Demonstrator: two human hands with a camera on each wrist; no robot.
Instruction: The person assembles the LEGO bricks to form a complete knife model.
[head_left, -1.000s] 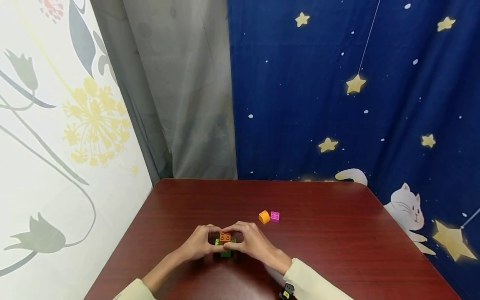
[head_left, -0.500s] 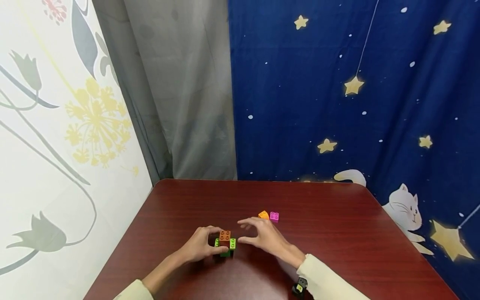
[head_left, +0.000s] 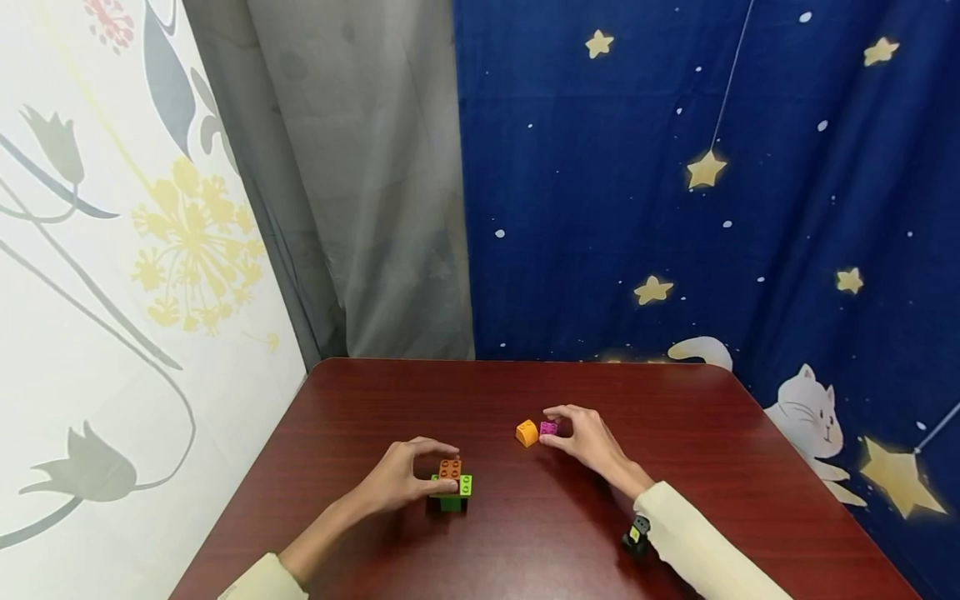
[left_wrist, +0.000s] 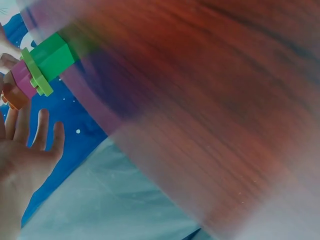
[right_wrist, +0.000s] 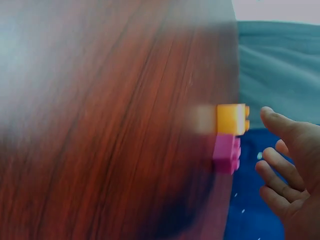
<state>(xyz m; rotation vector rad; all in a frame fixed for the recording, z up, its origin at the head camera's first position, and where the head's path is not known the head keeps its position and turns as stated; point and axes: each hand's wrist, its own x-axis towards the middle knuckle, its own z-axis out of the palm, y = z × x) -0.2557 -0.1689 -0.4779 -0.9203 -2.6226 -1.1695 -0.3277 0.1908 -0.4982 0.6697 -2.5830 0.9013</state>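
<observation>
A stack of toy bricks stands on the table: a green brick (head_left: 451,504) at the bottom, a lime plate (head_left: 466,485) across it, a magenta brick (left_wrist: 23,78) above, and an orange-brown brick (head_left: 450,468) on top. My left hand (head_left: 401,479) curves loosely around the top, thumb in front, index finger behind with a small gap showing. In the left wrist view its other fingers spread below the stack. My right hand (head_left: 588,442) reaches around a loose magenta brick (right_wrist: 226,154), thumb and fingers parted. The right wrist view shows the fingers apart from it.
A yellow-orange curved brick (head_left: 527,433) lies just left of the loose magenta brick. The dark red wooden table (head_left: 390,392) ends at a grey curtain (head_left: 390,208) and a blue star-patterned curtain (head_left: 600,208). A white patterned panel (head_left: 112,333) borders the left side.
My right hand has left the stack and moved right and away to the loose magenta brick. My left hand has stayed by the stack, its index finger now lifted slightly off.
</observation>
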